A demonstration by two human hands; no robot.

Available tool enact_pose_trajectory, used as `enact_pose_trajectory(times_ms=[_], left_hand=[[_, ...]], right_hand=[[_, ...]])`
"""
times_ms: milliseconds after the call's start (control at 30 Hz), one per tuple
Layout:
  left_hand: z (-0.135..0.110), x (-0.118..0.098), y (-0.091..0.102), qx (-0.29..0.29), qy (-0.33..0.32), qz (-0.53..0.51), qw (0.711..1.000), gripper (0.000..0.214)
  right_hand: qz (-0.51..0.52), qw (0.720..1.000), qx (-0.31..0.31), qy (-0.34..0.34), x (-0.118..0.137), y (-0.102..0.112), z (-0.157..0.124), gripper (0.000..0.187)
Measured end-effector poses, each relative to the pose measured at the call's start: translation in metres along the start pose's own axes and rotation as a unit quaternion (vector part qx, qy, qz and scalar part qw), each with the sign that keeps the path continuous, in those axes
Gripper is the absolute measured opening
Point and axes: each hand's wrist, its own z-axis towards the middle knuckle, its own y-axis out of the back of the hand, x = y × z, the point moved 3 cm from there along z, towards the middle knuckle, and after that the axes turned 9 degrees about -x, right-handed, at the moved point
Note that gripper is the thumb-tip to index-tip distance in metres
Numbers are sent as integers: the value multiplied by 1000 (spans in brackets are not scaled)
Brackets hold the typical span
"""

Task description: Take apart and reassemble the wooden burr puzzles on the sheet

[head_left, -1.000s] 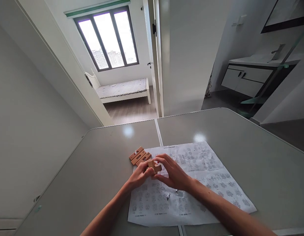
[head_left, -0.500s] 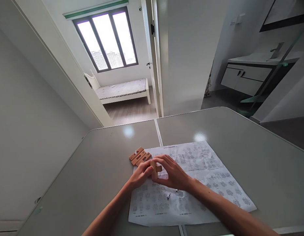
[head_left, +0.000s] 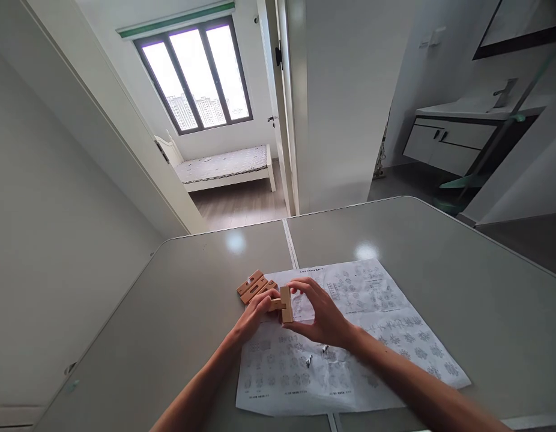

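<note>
Two joined wooden puzzle pieces point(head_left: 286, 305) are held between my hands above the printed sheet. My left hand point(head_left: 257, 310) grips the piece that points left, its fingers closed round it. The other piece stands roughly upright, pinched at its top and bottom by the fingers and thumb of my right hand point(head_left: 318, 315). Just beyond my left hand lie several notched wooden pieces point(head_left: 252, 286), side by side and partly covered by that hand. Beneath both hands spreads the creased paper sheet point(head_left: 395, 336) with small printed diagrams.
Torn spots point(head_left: 309, 361) mark the sheet near its middle. The grey table point(head_left: 179, 336) has a metal seam point(head_left: 289, 243) running away from me. Past its far edge are a doorway with a bed point(head_left: 224, 165), a wall, and a washbasin cabinet point(head_left: 449, 141) at the right.
The held wooden pieces have been turned, so the cross piece now points left into my left hand rather than right. My right fingers have shifted slightly upward along the upright piece.
</note>
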Motion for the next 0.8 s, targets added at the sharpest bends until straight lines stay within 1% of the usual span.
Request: enact_pose_trajectory(times_ms=[100,200,300,400,600,800], left_hand=[[0,4,-1,16,9,-36,999,71],[0,5,-2,26,22,-56,998,72],[1,1,-2,25,14,-51,998,72],[1,-4,-2,29,-1,-45,999,69],[1,-1,-2,15,20,-73,997,65],[0,-1,-3,14,37,-95,995,64]], right_hand=[[21,1000,-9,-14,1,-1,-1,68],[46,998,-37,-31,3,3,2,63],[59,994,-73,-57,2,9,6,56],[38,991,-93,-91,-5,9,7,54],[-10,983,-78,-165,-25,3,1,48],[-40,979,-66,-189,-35,2,-1,47]])
